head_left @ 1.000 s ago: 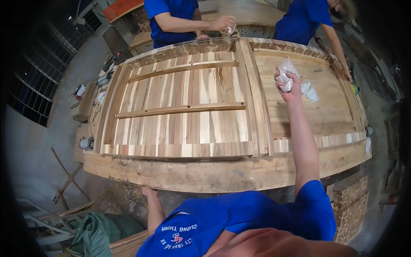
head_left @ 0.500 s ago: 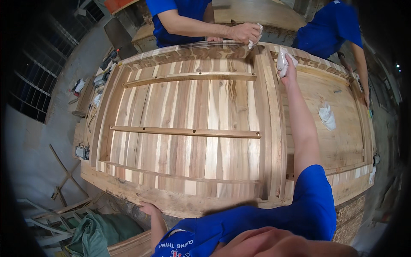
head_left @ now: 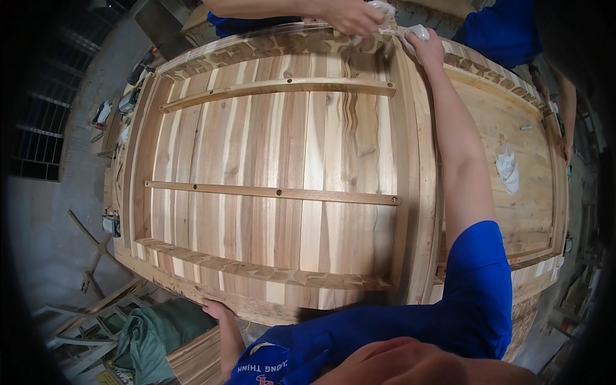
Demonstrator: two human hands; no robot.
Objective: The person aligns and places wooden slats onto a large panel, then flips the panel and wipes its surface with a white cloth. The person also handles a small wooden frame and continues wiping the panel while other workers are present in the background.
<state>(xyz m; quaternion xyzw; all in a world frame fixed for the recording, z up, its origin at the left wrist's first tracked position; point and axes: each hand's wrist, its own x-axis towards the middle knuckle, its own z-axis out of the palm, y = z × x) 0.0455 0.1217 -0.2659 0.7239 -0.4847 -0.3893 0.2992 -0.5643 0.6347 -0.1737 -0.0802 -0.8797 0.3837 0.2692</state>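
A large wooden frame panel (head_left: 404,160) of striped boards lies flat before me, with two slats (head_left: 282,192) across its recessed face. My right hand (head_left: 428,50) reaches to the far end of the panel's thick right side and is closed on a crumpled white rag (head_left: 417,32), pressed against the wood. At the near left edge of the wooden worktop (head_left: 256,309), my left hand (head_left: 217,308) rests with its fingers laid on the edge, holding nothing. A second, similar frame panel (head_left: 487,135) lies to the right, with another white rag (head_left: 507,172) on it.
Across the panel, a co-worker's hand (head_left: 353,16) holds a white rag at the far rim. Another person in a blue shirt (head_left: 504,35) stands at far right. Power tools (head_left: 128,102) line the left end. A green sack (head_left: 154,337) and wooden frames lie at lower left.
My right hand has moved farther away with its rag, onto the corner of the panel's right side. The co-worker's hand has shifted left. The whole view has tilted nearer the panel.
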